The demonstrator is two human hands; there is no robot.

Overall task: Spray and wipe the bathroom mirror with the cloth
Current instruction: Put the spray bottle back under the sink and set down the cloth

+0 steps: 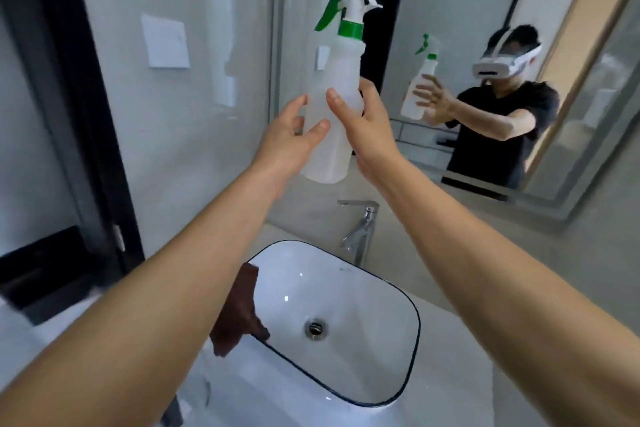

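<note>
The right hand (367, 128) grips the spray bottle (334, 107) above the sink (412, 315); the left hand (291, 135), fingers spread, touches its side. The cloth (242, 308) drapes the sink's left rim. A mid-handover fumble could drop the bottle, and the nozzle faces left, away from the mirror (485, 10).

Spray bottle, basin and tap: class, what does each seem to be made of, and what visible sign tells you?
Spray bottle: translucent whitish plastic, matte, with glossy green plastic trigger and collar.
Basin: likely glazed ceramic; smooth white surface with sharp light glints and a thin dark rim.
Tap: polished metal, probably chromed; it shows mirror-like grey reflections.
</note>
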